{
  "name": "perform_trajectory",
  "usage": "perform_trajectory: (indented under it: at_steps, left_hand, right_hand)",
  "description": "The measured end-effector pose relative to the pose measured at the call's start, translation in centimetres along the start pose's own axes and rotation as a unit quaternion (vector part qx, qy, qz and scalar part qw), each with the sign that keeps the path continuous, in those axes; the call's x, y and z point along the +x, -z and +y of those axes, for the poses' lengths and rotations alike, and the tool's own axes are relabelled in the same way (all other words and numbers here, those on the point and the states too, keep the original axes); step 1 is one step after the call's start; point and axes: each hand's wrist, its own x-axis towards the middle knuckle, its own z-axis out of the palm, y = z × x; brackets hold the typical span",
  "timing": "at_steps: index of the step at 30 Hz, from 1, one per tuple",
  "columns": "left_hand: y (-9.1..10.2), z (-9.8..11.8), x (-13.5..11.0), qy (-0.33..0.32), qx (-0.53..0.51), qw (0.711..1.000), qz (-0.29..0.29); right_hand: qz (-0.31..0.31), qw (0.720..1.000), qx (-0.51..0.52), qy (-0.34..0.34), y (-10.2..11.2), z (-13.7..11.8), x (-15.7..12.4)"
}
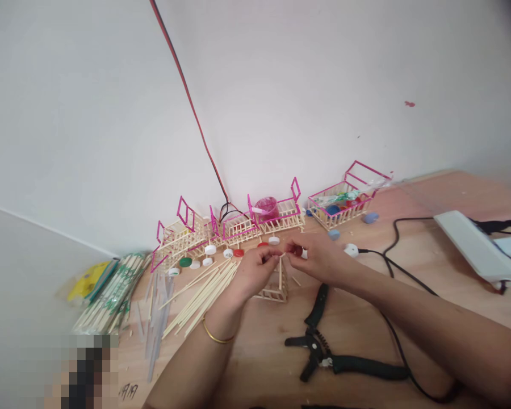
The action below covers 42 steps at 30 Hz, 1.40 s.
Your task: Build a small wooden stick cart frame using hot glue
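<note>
My left hand (pixel 255 270) and my right hand (pixel 315 255) meet above the table, each with the fingertips pinched. Between the fingertips is the end of a thin, pale wooden stick, mostly hidden. Directly below them stands a small frame of wooden sticks (pixel 272 295), partly covered by my left hand. A bundle of loose wooden sticks (pixel 204 298) lies left of my left wrist. Dark-handled pliers (pixel 315 343), spread apart with a spring between the handles, lie below my right forearm.
Stick-built carts with pink trim (pixel 238 230) and bottle-cap wheels line the wall; one holds a pink cup (pixel 267 209). Another cart (pixel 340 207) stands right. Clear strips (pixel 155 324) and packaged sticks (pixel 113 292) lie left. A black cable (pixel 413 281) runs near a white device (pixel 479 244).
</note>
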Motion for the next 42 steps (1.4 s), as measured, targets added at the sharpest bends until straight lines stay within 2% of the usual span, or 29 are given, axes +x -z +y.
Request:
perform_trajectory:
  at_steps: [6, 9, 12, 17, 23, 27, 42]
  left_hand:
    - [-0.1, 0.0, 0.0, 0.013, -0.020, 1.000, 0.006]
    - [-0.2, 0.1, 0.0, -0.001, -0.029, 0.998, 0.047]
    - [0.0, 0.3, 0.0, -0.048, -0.004, 0.995, 0.089]
    - [0.0, 0.6, -0.2, -0.078, 0.034, 0.995, 0.059]
    - [-0.4, 0.4, -0.4, -0.115, 0.052, 0.984, 0.122]
    - [-0.8, 0.2, -0.5, -0.136, 0.060, 0.982, 0.119]
    - [-1.0, 0.3, -0.5, -0.143, 0.054, 0.980, 0.128]
  right_hand:
    - [-0.005, 1.000, -0.002, -0.009, 0.1, -0.1, 0.0]
    - [-0.004, 1.000, 0.001, -0.006, 0.1, 0.0, 0.0]
    - [-0.004, 1.000, 0.001, -0.004, 0.0, 0.1, 0.0]
    - [-0.004, 1.000, 0.000, 0.001, 0.1, 0.1, 0.1]
    - [-0.007, 1.000, 0.000, -0.003, 0.1, 0.1, 0.1]
    - [-0.008, 1.000, -0.007, 0.000, 0.0, 0.2, 0.1]
    - [0.000, 0.999, -0.006, 0.032, 0.1, -0.1, 0.0]
